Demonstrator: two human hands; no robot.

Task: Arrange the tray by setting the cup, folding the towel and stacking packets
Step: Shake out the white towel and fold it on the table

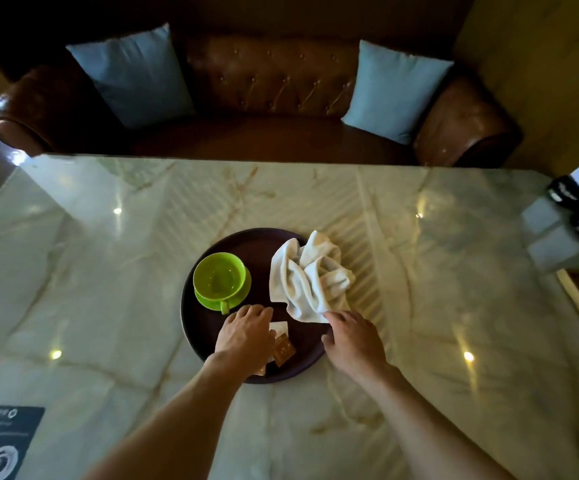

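A round dark tray (pixel 208 327) lies on the marble table. A green cup (pixel 219 276) stands upright on a green saucer at the tray's left, handle toward me. A crumpled white towel (pixel 310 278) lies over the tray's right rim. Brown and white packets (pixel 282 348) sit near the tray's front. My left hand (pixel 244 336) hovers palm down over the packets, fingers spread, hiding some of them. My right hand (pixel 352 341) rests at the tray's right edge, its fingertips touching the towel's near corner; a grip cannot be made out.
The marble table (pixel 108 306) extends widely around the tray. A blue printed card (pixel 0 441) lies at the front left corner. Boxes and dark items (pixel 572 223) stand at the right edge. A brown leather sofa (pixel 263 84) with two light blue cushions sits beyond the table.
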